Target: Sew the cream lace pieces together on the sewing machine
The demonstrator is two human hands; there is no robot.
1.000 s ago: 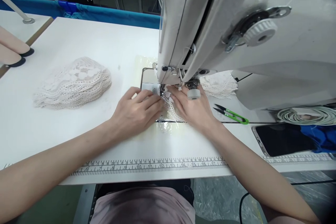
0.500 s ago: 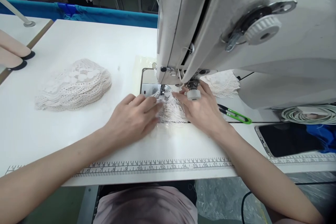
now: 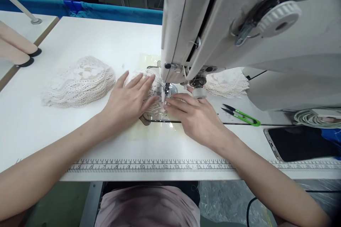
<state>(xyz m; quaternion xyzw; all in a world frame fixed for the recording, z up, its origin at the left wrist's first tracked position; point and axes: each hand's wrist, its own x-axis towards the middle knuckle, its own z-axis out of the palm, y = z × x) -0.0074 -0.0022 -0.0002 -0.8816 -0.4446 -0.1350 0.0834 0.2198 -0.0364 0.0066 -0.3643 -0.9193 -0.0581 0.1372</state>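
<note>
A piece of white lace lies under the presser foot of the sewing machine. My left hand rests flat on the lace, left of the needle, with its fingers spread. Right of the foot, my right hand has its fingers stretched out, their tips at the lace's right edge; the thumb is largely hidden. A pile of lace pieces sits to the left of my left hand. More lace lies behind my right hand, partly covered by the machine.
Green-handled thread snips lie right of my right hand, near a phone and a coiled cord. A printed ruler runs along the table's front edge. The machine head overhangs the right side.
My left hand has moved left and away from me, its fingers spreading over the lace. The lace has shifted left, and my right hand has moved slightly left toward the foot.
</note>
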